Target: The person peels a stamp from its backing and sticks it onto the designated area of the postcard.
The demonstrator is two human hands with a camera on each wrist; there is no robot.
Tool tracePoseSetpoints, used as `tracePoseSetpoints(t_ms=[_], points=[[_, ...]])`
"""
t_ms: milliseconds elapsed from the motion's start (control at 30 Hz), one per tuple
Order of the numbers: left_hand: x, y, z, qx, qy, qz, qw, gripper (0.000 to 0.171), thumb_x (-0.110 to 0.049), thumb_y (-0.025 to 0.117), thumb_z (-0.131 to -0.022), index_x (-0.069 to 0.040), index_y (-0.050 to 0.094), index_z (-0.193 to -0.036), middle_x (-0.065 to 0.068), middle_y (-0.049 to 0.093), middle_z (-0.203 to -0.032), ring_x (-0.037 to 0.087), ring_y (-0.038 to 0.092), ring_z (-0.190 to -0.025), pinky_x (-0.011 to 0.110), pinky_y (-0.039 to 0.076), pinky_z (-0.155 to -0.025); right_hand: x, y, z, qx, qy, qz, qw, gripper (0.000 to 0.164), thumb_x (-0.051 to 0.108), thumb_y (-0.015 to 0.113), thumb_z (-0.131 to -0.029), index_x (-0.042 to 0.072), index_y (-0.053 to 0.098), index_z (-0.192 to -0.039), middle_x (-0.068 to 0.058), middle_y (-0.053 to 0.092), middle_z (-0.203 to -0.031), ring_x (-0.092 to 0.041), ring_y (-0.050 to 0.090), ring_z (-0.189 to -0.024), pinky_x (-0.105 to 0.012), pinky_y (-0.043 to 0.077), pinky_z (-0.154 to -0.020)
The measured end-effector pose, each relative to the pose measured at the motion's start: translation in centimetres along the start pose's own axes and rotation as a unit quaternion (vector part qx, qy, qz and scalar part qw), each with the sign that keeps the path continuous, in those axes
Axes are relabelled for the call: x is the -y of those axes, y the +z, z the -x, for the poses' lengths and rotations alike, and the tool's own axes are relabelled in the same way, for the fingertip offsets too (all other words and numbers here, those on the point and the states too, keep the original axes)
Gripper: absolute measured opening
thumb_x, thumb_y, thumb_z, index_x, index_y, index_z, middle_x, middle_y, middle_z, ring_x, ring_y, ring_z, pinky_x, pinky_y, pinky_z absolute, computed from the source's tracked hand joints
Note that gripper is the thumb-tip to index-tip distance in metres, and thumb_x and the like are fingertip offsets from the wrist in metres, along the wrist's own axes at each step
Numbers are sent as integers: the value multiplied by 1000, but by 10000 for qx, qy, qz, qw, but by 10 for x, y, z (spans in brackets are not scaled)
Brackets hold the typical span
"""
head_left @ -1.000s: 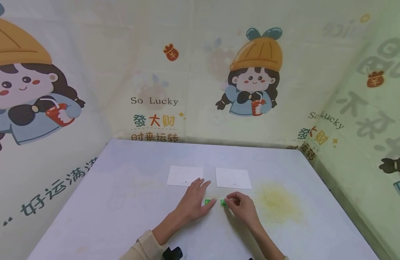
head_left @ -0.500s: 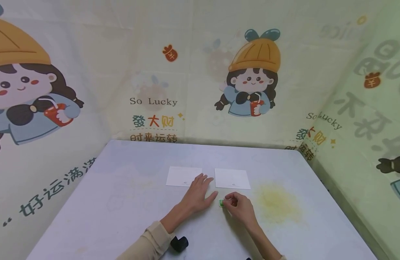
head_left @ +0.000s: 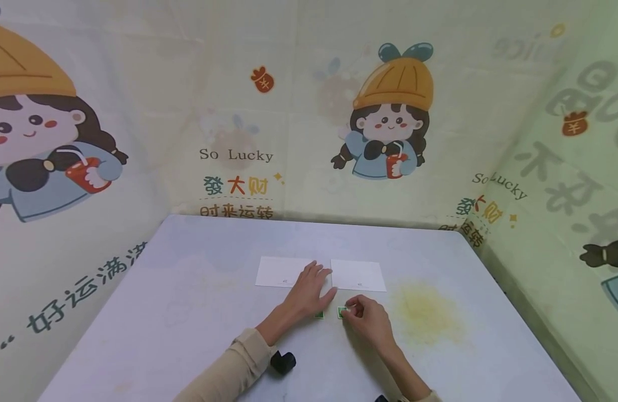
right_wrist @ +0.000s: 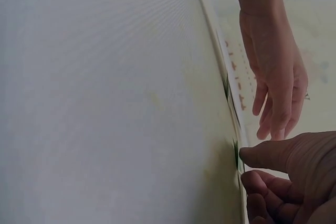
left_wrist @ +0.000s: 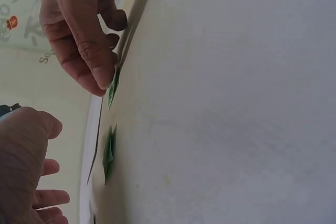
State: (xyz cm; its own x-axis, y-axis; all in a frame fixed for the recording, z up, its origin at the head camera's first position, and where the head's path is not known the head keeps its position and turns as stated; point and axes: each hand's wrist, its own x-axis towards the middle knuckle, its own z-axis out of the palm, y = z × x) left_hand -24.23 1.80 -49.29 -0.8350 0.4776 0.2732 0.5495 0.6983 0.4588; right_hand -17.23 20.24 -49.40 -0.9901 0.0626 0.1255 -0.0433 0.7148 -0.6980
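**Right hand (head_left: 371, 321) pinches one of two small green cards**

The right-hand green card (head_left: 340, 313) lies at the near side of the surface (head_left: 198, 307), its far end under the right hand's thumb and fingertips. That grip is drawn together on the card's right edge, leaving a pale border and green middle visible. Just to its left on the surface is the left-hand green card (left_wrist: 108, 156), apart from the first; from the left wrist it looks folded, with two leaves parting. The left hand (head_left: 309, 290) is above it and partly hides it from the head view. Its grip is empty, the fingers loosely extended and the thumb spread away.

Beyond the hands lie a left white sheet (head_left: 276, 272), partly covered by the left hand, and a right white sheet (head_left: 358, 274), each with a tiny dark mark near its lower edge. A black object (head_left: 283, 363) shows beside the beige left sleeve (head_left: 238, 363). A yellowish stain (head_left: 431, 312) marks the surface to the right. Behind stands a printed backdrop (head_left: 309, 111) reading "So Lucky".
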Motion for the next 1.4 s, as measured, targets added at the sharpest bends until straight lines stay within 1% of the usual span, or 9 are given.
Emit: tracePoseSetpoints(t_ms=[133, 400, 633, 867, 1133, 1400], points=[[1, 2, -6, 46, -26, -42, 10000, 50, -36, 59, -101, -4, 58, -140, 20, 54, -144, 38, 37, -146, 52, 31, -118, 1, 0, -1, 22, 57, 122, 9999, 18, 15, 83, -85, 6, 74, -97, 4, 57, -68, -11, 49, -62, -24, 39, -56], [1, 6, -14, 298, -194, -76, 9993, 50, -38, 57, -102, -7, 57, -142, 18, 52, -148, 37, 34, -148, 50, 30, -120, 4, -2, 0, 93, 48, 228, 9997, 19, 15, 82, -84, 6, 74, -98, 4, 55, -67, -11, 47, -62, -25, 37, -55], [5, 10, -20, 460, -278, -346, 9980, 49, -38, 57, -103, -8, 56, -142, 17, 52, -149, 37, 34, -149, 50, 29, -120, 3, -2, 0, 133, 137, 306, 9994, 17, 18, 82, -86, 7, 75, -98, 4, 55, -68, -12, 48, -63, -25, 37, -55], [5, 13, -22, 549, -354, -400, 9971, 51, -39, 58, -102, -9, 56, -143, 16, 50, -151, 36, 32, -149, 49, 28, -121, 2, -1, 0, 123, 111, 324, 9993, 17, 17, 82, -85, 7, 73, -96, 4, 54, -68, -12, 47, -62, -24, 36, -54], [3, 15, -23, 692, -396, -454, 9958, 51, -39, 57, -103, -10, 56, -144, 17, 48, -153, 37, 31, -150, 50, 28, -121, 5, -1, 0, 54, 114, 163, 9998, 15, 13, 81, -84, 8, 70, -93, 5, 56, -68, -11, 48, -62, -24, 37, -56], [3, 17, -23, 671, -375, -555, 9955, 47, -37, 57, -103, -9, 60, -140, 17, 48, -152, 36, 31, -150, 50, 29, -120, 4, -1, 1, 42, -16, 215, 9998, 12, 11, 80, -84, 10, 68, -87, 5, 58, -69, -10, 48, -63, -24, 37, -57]])
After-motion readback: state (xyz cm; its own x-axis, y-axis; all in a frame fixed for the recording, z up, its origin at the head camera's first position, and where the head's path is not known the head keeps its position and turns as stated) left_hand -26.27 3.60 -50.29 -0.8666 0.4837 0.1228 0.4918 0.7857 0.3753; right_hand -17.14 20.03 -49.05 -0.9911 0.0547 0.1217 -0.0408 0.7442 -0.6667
